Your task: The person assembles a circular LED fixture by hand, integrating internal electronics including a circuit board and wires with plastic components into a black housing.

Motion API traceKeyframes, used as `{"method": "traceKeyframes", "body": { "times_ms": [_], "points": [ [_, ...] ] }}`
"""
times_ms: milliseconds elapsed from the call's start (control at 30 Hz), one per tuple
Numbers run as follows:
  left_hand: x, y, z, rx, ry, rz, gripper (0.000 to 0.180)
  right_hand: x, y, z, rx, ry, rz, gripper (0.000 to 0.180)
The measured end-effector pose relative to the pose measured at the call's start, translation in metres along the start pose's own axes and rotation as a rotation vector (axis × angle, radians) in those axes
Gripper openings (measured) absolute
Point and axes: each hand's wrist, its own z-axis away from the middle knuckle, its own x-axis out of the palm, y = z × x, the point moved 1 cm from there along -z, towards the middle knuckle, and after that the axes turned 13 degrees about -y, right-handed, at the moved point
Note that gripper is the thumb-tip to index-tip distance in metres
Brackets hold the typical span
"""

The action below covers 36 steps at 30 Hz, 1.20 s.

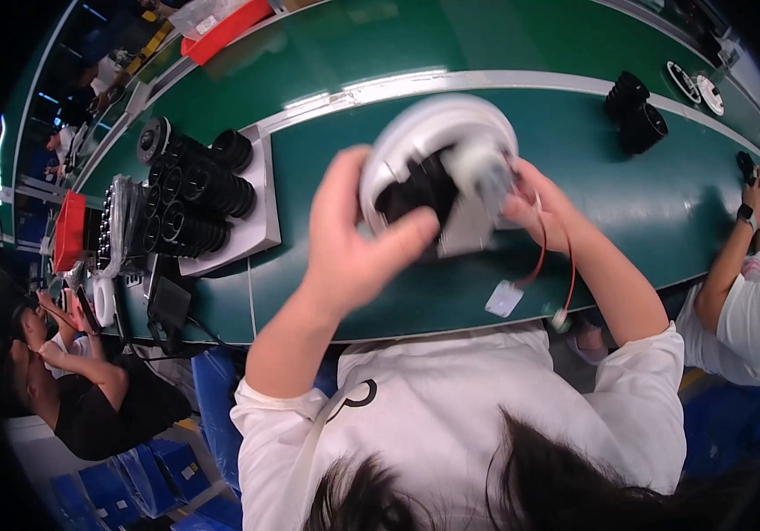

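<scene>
My left hand [353, 243] is closed round the left side of a round white housing [442, 113], its thumb across the lower edge. The housing is tilted above the table, with a black part [422, 188] inside it. At the housing's right side, my right hand [541, 208] pinches a small whitish-grey part [489, 175], blurred by motion. Red wires [572, 279] hang below this hand; a white tag [505, 299] and a small pale connector [560, 319] dangle with them. Whether the small part touches the housing I cannot tell.
On the green table [309, 283], several black ribbed cylinders [190, 199] stand on a white box [261, 186] at left. More black cylinders [637, 115] and white discs [710, 94] lie far right. Red bins [70, 232] are at left. One person [70, 380] sits left, another [747, 292] right.
</scene>
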Motion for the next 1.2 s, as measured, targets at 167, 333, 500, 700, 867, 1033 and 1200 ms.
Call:
{"method": "traceKeyframes", "body": {
  "times_ms": [167, 333, 500, 700, 867, 1033, 1200],
  "points": [
    [-0.043, -0.035, -0.089, 0.061, 0.364, -0.233, 0.039, -0.008, 0.031, -0.011, 0.046, 0.011, -0.082, 0.033],
    [-0.084, -0.093, -0.165, 0.148, 0.589, -1.164, 0.044, 0.001, 0.022, -0.011, 0.09, -0.094, 0.227, 0.023],
    [-0.109, -0.14, -0.196, -0.079, 0.36, -1.757, 0.044, -0.001, 0.02, -0.011, 0.067, -0.115, 0.426, 0.016],
    [-0.114, -0.161, -0.193, -0.163, 0.364, -1.778, 0.051, 0.011, 0.029, -0.009, -0.058, -0.188, 0.594, 0.014],
    [-0.124, -0.162, -0.179, -0.185, 0.399, -1.68, 0.058, 0.016, 0.026, -0.01, -0.082, -0.225, 0.653, 0.013],
    [-0.128, -0.164, -0.171, -0.17, 0.488, -1.664, 0.057, 0.017, 0.027, -0.008, -0.079, -0.302, 0.655, 0.013],
    [-0.123, -0.166, -0.171, -0.181, 0.57, -1.675, 0.058, 0.017, 0.026, -0.005, -0.085, -0.276, 0.612, 0.012]
  ]
}}
